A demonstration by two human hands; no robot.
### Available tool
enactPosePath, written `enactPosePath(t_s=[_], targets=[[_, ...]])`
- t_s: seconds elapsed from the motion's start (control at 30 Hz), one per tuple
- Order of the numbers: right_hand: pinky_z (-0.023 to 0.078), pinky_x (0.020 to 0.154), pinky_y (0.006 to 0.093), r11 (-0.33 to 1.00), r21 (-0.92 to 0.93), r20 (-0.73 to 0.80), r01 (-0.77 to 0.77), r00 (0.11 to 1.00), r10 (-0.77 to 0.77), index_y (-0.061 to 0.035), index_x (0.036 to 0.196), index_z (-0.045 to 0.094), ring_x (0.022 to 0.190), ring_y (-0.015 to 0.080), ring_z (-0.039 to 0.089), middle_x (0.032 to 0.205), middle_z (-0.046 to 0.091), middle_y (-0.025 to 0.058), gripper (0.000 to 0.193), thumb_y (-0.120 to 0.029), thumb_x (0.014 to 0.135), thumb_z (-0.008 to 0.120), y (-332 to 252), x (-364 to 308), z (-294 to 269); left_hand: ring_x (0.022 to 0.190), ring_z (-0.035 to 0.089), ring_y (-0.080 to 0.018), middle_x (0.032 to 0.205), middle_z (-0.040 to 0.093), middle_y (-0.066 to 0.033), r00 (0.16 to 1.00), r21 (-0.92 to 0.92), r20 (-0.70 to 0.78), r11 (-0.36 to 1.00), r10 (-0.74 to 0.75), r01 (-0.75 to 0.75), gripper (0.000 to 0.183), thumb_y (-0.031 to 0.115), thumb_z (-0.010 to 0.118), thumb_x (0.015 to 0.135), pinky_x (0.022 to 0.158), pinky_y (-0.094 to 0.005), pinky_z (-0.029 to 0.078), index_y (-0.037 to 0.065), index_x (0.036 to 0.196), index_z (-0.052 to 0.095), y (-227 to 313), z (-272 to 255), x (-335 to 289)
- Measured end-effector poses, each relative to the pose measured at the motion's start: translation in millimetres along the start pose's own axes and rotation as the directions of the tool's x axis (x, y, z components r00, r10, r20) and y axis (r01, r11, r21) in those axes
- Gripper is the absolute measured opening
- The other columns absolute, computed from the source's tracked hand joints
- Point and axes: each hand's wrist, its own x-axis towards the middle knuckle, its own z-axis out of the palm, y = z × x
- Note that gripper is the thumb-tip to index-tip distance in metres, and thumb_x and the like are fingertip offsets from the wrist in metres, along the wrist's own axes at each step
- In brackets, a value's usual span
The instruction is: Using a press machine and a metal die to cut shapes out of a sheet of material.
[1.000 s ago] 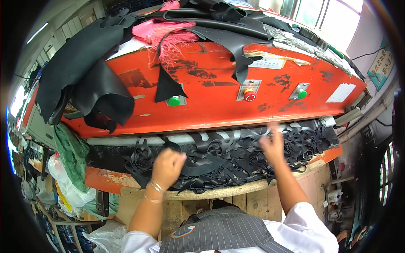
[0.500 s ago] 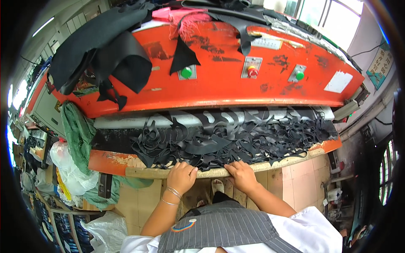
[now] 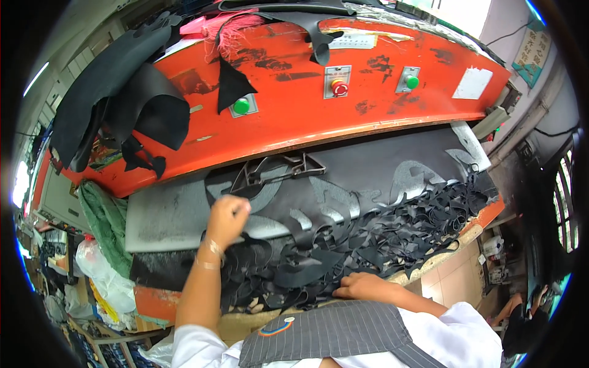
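My left hand point(image 3: 227, 222) is raised over the near side of a pale cutting board point(image 3: 165, 224), its fingers curled into a loose fist with nothing visible in them. Just beyond it, a dark metal cutting die point(image 3: 279, 173) sits on a sheet of black leather point(image 3: 380, 153) with shaped cut-outs. My right hand point(image 3: 363, 287) rests on the wooden rail point(image 3: 432, 260) at the front edge, fingers bent over it. Tangled black leather scraps point(image 3: 343, 251) heap up between the board and the rail, close to both hands.
Behind the board stands a large orange-red press point(image 3: 288, 92) with two green buttons point(image 3: 242, 106) and a red knob point(image 3: 339, 88). Black leather sheets point(image 3: 113, 92) drape over its left end. Green sacking point(image 3: 104, 227) and white plastic bags point(image 3: 107, 264) are at the left.
The board has come out from under the press toward me, bringing the leather and cutting die into view. My left hand has left the rail and reached forward; my right stays at the rail.
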Motion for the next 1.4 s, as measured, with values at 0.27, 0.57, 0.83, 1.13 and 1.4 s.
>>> enactPosePath(t_s=[0.27,0.57,0.83,1.13,1.4], targets=[[0.048,0.094,0.0382,0.817,0.577,-0.049,0.012,0.999,0.02,-0.0042,0.133,0.053,0.111,0.0303,0.06,0.121,0.061,0.0156,0.054,-0.034,0.09,0.066,20.2,26.2,-90.5,0.105,0.057,-0.0331,0.104,0.066,-0.0138,0.977,0.443,0.168,0.895,-0.13,0.043,0.04,0.04,0.067,0.08,0.091,-0.0441,0.044,0.008,0.104,0.072,-98.3,55.3,157.5],[0.049,0.094,0.0351,0.573,0.819,-0.009,-0.027,0.998,0.06,-0.0039,0.136,0.05,0.109,0.0247,0.061,0.12,0.062,0.0168,0.056,-0.036,0.093,0.064,23.7,54.1,-47.9,0.115,0.058,-0.0367,0.125,0.061,-0.0202,0.993,0.032,-0.118,0.999,0.021,-0.018,0.02,0.004,0.058,0.088,0.1,-0.0403,0.044,0.002,0.107,0.061,-102.9,59.9,132.0],[0.033,0.11,0.0414,0.336,0.939,-0.086,0.074,0.996,0.021,-0.0086,0.154,-0.002,0.14,0.0316,0.033,0.152,0.03,0.0244,0.099,-0.037,0.09,0.068,33.9,45.3,-66.1,0.123,0.052,-0.0409,0.128,0.056,-0.0215,0.901,0.341,-0.287,0.914,0.326,-0.222,0.04,-0.013,0.05,0.085,0.103,-0.0461,0.042,-0.002,0.124,0.052,64.8,30.1,18.9],[0.039,0.103,0.0368,-0.26,0.82,-0.411,0.51,0.84,0.355,-0.0049,0.143,0.029,0.123,0.0223,0.047,0.133,0.047,0.0106,0.069,-0.024,0.09,0.069,56.8,-15.6,-86.7,0.108,0.061,-0.0343,0.116,0.058,-0.017,0.824,0.118,-0.17,0.842,0.54,-0.527,0.041,-0.002,0.06,0.083,0.105,-0.06,0.037,0.009,0.12,0.046,235.8,136.3,-20.3],[0.031,0.108,0.0432,0.85,0.439,-0.732,0.29,0.665,0.151,-0.0002,0.137,0.042,0.133,0.0299,0.035,0.14,0.037,0.0189,0.096,-0.043,0.064,0.086,175.5,-85.5,-171.4,0.133,0.042,-0.0352,0.138,0.048,-0.019,0.98,-0.136,-0.109,0.974,0.167,-0.182,0.066,0.036,0.066,0.087,0.112,-0.0555,0.024,0.003,0.138,0.041,247.1,251.0,18.6]])
